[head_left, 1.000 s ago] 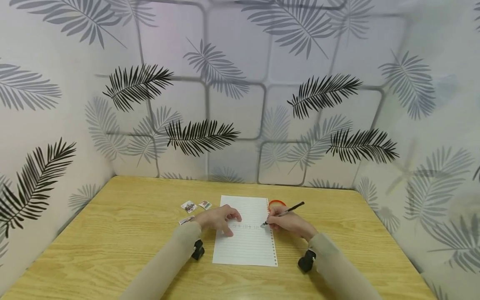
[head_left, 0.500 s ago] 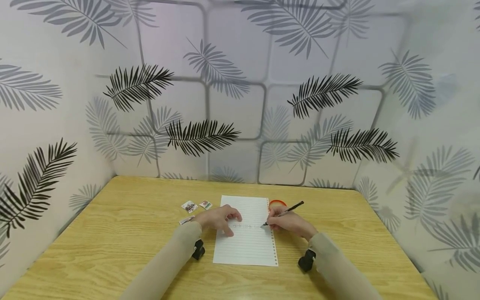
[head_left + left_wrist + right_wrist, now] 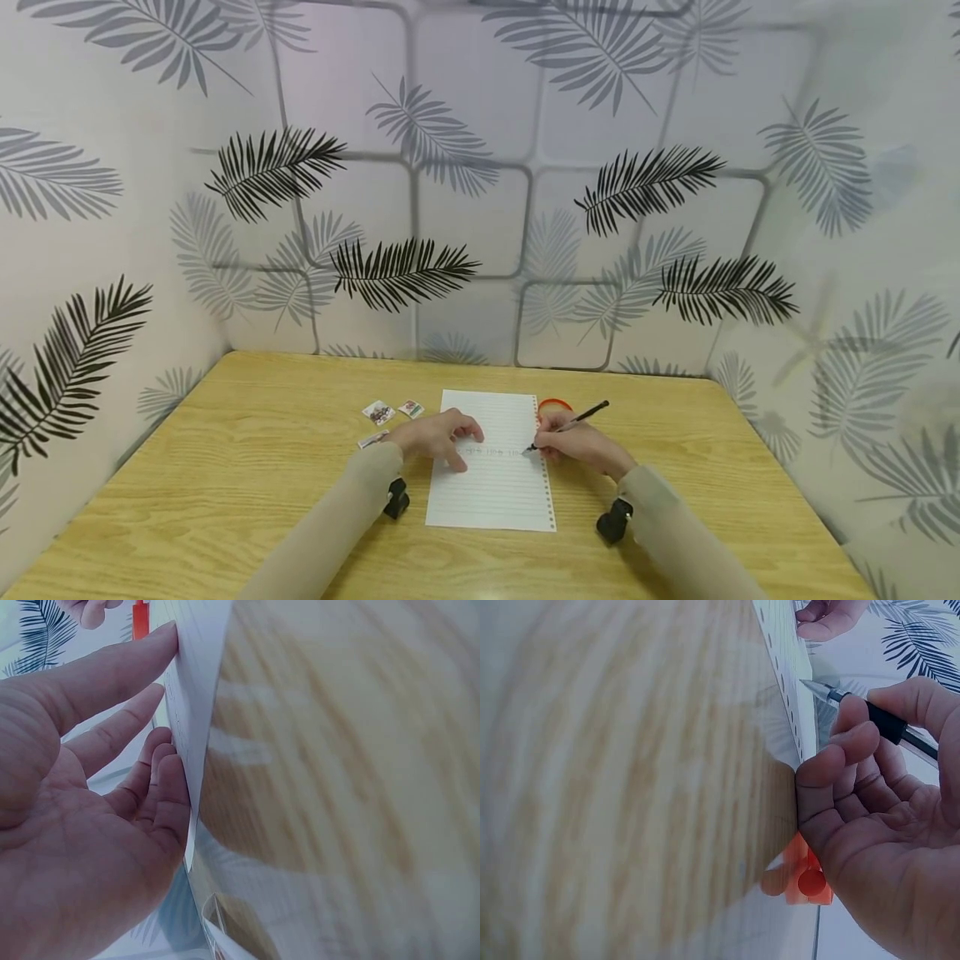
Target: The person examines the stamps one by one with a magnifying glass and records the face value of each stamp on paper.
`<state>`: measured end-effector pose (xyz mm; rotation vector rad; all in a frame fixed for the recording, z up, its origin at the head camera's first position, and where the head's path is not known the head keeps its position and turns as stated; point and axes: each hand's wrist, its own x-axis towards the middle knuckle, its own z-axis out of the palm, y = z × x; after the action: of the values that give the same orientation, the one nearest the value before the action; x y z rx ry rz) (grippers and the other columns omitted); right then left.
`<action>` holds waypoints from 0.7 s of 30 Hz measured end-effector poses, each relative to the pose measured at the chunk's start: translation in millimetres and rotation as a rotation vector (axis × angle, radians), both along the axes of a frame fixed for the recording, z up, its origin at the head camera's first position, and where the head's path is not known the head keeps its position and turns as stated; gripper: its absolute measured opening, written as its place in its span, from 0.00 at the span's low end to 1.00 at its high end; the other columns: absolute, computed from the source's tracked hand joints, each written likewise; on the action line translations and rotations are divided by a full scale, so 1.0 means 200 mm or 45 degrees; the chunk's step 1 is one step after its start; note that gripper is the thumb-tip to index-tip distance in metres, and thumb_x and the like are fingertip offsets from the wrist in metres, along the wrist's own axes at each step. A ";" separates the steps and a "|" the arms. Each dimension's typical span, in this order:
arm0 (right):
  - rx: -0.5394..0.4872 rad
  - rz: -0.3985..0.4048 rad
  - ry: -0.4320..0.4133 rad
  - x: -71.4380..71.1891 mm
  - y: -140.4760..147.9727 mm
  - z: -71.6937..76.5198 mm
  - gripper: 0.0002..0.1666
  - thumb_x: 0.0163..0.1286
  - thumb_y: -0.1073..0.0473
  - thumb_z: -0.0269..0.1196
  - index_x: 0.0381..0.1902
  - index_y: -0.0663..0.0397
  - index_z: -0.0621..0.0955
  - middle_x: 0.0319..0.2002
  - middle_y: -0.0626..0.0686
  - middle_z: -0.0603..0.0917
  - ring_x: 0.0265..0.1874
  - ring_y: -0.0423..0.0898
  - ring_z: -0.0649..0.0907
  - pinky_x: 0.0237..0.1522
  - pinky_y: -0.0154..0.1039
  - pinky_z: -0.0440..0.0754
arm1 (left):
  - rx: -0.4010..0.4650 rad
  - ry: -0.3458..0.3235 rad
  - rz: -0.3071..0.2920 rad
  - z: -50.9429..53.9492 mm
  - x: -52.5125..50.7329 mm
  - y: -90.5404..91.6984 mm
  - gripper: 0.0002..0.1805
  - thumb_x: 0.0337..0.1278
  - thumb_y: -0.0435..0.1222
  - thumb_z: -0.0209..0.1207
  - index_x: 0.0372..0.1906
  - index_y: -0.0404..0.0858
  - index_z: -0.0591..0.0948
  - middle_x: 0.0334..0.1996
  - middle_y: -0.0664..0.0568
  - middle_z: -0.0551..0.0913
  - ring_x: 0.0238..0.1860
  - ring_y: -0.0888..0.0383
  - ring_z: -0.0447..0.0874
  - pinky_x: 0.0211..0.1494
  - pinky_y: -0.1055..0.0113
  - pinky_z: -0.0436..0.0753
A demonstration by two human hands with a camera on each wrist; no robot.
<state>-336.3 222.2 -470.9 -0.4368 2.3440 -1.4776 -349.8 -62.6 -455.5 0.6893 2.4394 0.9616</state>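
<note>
A sheet of lined white paper [image 3: 491,500], with punched holes down its right edge, lies on the table. My left hand [image 3: 435,435] rests on its left side, fingers spread and loosely bent; in the left wrist view the fingertips [image 3: 171,637] touch the sheet. At the right edge my right hand [image 3: 581,446] pinches a black pen [image 3: 594,412] between thumb and fingers. The pen [image 3: 885,721] slants, its tip at the right end of a row of small handwriting [image 3: 491,452]. That writing is too small to read.
An orange-red ring-like thing [image 3: 555,406] lies just behind my right hand, partly hidden by it. Small picture cards [image 3: 378,412] lie left of the paper, one close to my left wrist. Patterned curtains [image 3: 472,208] stand behind the wooden table [image 3: 247,467].
Both hands and the paper stay practically in place. The pen's tip makes only slight movements at the right end of the handwriting.
</note>
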 end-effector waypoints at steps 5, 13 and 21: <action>0.030 -0.017 0.000 0.00 -0.01 0.00 0.08 0.65 0.63 0.61 0.27 0.54 0.73 0.23 0.49 0.76 0.23 0.43 0.72 0.30 0.34 0.69 | 0.005 0.012 -0.011 0.00 -0.01 0.00 0.23 0.46 0.26 0.71 0.49 0.44 0.81 0.56 0.49 0.73 0.62 0.48 0.69 0.69 0.50 0.67; 0.061 -0.026 0.011 0.01 -0.01 0.00 0.08 0.64 0.63 0.62 0.27 0.55 0.73 0.22 0.48 0.75 0.23 0.43 0.71 0.29 0.34 0.67 | 0.018 0.009 -0.015 0.00 0.00 0.00 0.23 0.46 0.26 0.71 0.50 0.43 0.81 0.56 0.49 0.73 0.62 0.48 0.69 0.69 0.50 0.67; 0.029 -0.005 0.011 0.00 0.00 0.00 0.08 0.66 0.62 0.62 0.27 0.55 0.74 0.24 0.48 0.77 0.24 0.43 0.73 0.31 0.34 0.70 | 0.020 0.009 -0.019 0.01 0.01 0.00 0.23 0.46 0.26 0.71 0.50 0.42 0.81 0.56 0.48 0.73 0.62 0.47 0.69 0.69 0.50 0.67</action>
<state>-337.0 221.8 -471.2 -0.4332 2.3676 -1.4519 -347.6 -62.7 -453.1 0.7163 2.4322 0.9751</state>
